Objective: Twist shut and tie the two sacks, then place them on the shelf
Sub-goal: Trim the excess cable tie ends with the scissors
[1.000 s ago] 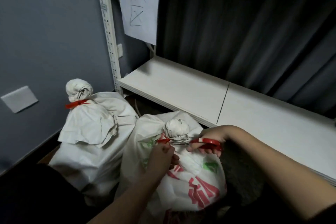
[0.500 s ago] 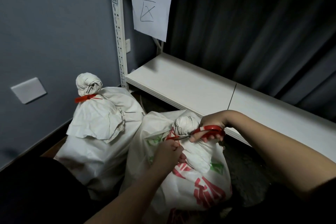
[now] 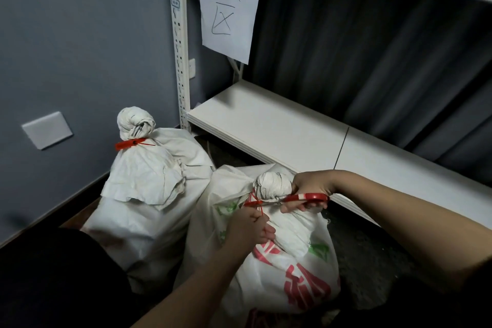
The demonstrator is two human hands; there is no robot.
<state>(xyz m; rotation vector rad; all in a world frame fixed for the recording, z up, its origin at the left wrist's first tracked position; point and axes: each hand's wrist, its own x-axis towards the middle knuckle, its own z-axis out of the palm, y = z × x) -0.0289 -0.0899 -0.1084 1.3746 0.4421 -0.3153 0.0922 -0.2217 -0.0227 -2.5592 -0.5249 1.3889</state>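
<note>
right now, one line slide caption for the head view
Right hand snips the red tie on the printed sack with scissors; left hand pinches it.

The scissors' blades are too thin and blurred to show whether they meet the red tie, the right hand covers part of their handles, and the near sack is cut off by the bottom edge.

Single view only: head-worn wide-angle camera, yours, looking forward and steeply down. Close range: your forearms enter from bottom edge, left hand and right hand near centre. Printed sack directly below lens. White shelf runs upper right, blue-grey wall at left. Edges bend from wide lens.
</note>
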